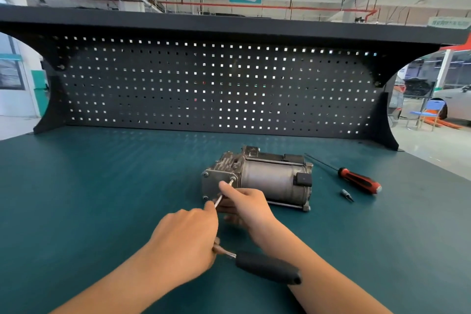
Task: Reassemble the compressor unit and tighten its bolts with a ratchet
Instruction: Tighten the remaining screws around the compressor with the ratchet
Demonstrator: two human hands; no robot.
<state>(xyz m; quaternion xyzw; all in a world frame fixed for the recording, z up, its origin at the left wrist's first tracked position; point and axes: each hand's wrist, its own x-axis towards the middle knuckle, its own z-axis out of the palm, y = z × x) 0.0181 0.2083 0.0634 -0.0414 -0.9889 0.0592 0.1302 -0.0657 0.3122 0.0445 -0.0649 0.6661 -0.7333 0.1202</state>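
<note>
Gripping ratchet (pixel 267 266) head, left hand (pixel 186 237) curled; right hand (pixel 244 204) just ahead pinches extension (pixel 218 201), tip at compressor (pixel 265 178) bolt — screwdriver (pixel 359 181) well right, bare mat (pixel 102 199) left.

On my teal worktop (pixel 102 186), to the right, I see a red-and-black screwdriver (pixel 359 180) with a small bit (pixel 346 194) just beside it. A black pegboard (pixel 204 84) backs the far edge, and a blue chair (pixel 430 109) stands beyond it, far right.
</note>
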